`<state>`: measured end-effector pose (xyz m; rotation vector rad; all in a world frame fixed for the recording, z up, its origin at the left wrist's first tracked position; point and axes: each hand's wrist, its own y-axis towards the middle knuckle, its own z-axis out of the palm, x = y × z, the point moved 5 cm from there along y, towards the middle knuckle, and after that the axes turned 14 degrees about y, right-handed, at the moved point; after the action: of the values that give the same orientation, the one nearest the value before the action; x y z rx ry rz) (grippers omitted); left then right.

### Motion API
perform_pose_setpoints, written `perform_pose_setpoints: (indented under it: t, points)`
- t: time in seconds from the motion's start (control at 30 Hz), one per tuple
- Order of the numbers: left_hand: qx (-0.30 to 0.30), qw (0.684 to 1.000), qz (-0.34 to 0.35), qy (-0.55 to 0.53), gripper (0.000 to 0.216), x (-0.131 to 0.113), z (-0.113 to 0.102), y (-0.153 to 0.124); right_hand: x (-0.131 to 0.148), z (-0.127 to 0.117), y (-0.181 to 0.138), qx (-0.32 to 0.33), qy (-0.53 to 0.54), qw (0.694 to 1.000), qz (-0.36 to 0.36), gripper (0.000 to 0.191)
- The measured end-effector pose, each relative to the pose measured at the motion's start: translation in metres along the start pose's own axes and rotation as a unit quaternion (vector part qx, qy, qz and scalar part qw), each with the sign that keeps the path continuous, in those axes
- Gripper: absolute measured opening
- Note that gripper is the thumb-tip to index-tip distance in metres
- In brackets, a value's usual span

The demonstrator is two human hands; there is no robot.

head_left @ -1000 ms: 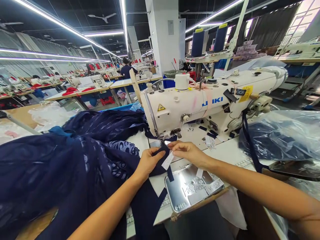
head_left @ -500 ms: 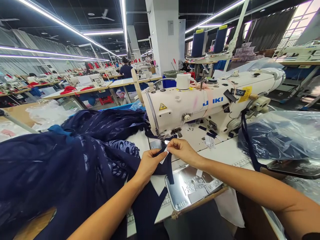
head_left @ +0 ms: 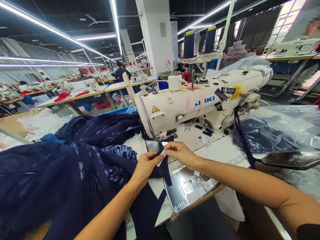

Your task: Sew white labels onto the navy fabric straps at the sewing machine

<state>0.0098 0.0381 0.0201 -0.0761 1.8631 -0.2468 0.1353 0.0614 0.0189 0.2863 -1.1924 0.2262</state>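
Note:
Between the fingertips of both hands is a small white label (head_left: 160, 159), lying against navy fabric (head_left: 160, 170) just in front of the needle area. My left hand (head_left: 145, 165) pinches it from the left, thumb and index together. From the right, my right hand (head_left: 180, 154) is closed on its upper end. The white sewing machine (head_left: 185, 103) stands directly behind the hands. Its presser foot area is partly hidden by fabric and fingers. A large navy garment (head_left: 62, 183) with patterned lace is heaped at the left and runs under my left hand.
A shiny metal tray (head_left: 180, 198) with printed labels sits at the table's front edge. Fabric scraps lie on the machine bed. Plastic-wrapped navy fabric (head_left: 272, 130) is at the right. Two navy thread cones (head_left: 188, 45) stand behind. Other people are at machines in the background.
The view has shifted slightly to the right, so things appear further left. Both hands keep pinching the white label near the needle. A person has come into view at far right.

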Motion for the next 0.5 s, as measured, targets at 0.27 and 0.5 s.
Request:
perform_pose_setpoints:
  t: [0.27, 0.5]
  points:
    - [-0.029, 0.998, -0.005, 0.046, 0.036, 0.000, -0.026, -0.003, -0.002, -0.029, 0.015, 0.083, -0.235, 0.967, -0.058, 0.015]
    - [-0.375, 0.662, 0.452, 0.466, 0.008, -0.071, -0.080, -0.048, 0.033, -0.090, 0.075, -0.018, -0.642, 0.751, -0.153, 0.025]
